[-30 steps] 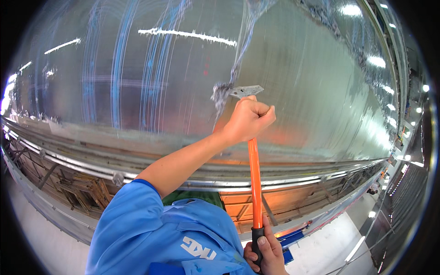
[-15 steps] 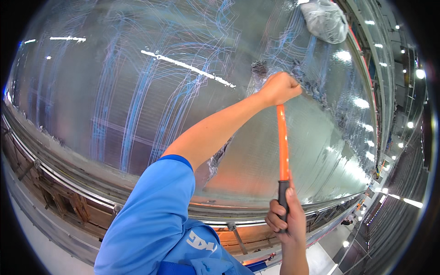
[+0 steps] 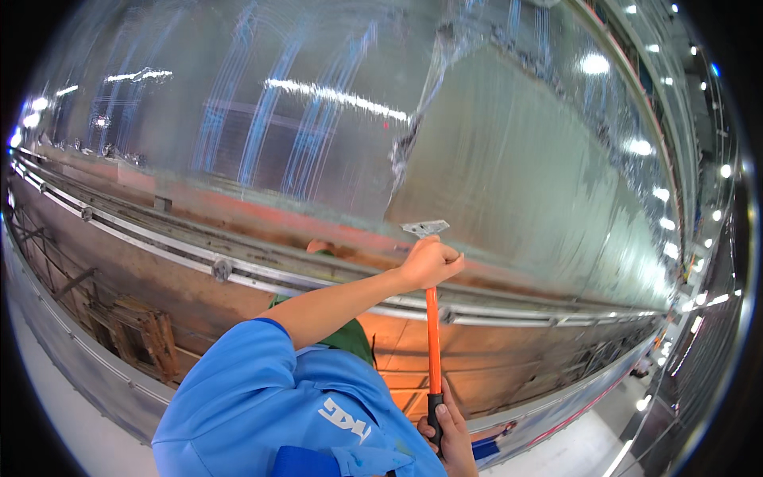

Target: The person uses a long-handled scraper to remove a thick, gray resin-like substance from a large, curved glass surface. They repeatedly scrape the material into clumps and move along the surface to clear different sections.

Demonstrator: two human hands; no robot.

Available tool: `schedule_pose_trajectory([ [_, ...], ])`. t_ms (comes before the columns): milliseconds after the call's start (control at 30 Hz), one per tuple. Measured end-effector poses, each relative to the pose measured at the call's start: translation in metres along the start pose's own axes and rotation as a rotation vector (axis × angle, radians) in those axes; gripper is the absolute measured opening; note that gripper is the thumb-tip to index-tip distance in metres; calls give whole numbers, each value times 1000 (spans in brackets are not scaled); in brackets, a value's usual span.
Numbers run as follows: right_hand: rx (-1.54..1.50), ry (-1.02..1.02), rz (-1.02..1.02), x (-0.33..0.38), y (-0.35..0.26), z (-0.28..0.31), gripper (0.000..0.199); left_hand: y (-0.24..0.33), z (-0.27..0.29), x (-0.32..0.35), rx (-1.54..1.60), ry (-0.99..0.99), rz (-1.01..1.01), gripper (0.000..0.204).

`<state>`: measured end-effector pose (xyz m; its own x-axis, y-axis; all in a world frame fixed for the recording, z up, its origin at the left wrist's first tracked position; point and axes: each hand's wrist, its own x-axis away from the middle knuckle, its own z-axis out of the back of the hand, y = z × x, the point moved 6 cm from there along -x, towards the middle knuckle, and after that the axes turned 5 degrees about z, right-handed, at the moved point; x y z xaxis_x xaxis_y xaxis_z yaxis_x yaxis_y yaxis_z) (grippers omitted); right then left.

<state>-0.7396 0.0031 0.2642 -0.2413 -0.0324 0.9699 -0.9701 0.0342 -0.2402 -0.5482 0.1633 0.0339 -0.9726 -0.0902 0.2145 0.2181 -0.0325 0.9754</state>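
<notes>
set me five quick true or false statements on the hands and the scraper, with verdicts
1. The left hand is closed around the scraper just below its blade. True.
2. The shaft between the two hands is green. False: it is orange.
3. The right hand holds the black grip. True.
4. The blue sleeve covers the left forearm. False: the forearm is bare.
5. The blade is hidden inside the left hand. False: it shows beyond the fist.

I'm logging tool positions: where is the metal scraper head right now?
The metal scraper head is just right of the head view's centre, immediately beyond the left hand on the orange handle, seen against the glossy surface.
</notes>
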Motion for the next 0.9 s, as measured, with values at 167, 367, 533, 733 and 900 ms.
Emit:
schedule_pose_trajectory([
  [167, 97, 39, -27, 16, 44, 2, 66, -14, 12, 53, 133, 33, -14, 45],
  [367, 92, -68, -66, 1, -2, -47, 67, -10, 55, 10, 178, 142, -6, 45],
  [533, 114, 12, -97, -12, -69, -90, 65, 5, 76, -63, 223, 89, -13, 46],
  [733, 50, 18, -28, -57, -189, -158, 68, 28, 120, -208, 279, 9, 48, 47],
  [900, 117, -62, 109, -109, -293, -202, 67, 55, 163, -328, 203, 30, -14, 47],
])
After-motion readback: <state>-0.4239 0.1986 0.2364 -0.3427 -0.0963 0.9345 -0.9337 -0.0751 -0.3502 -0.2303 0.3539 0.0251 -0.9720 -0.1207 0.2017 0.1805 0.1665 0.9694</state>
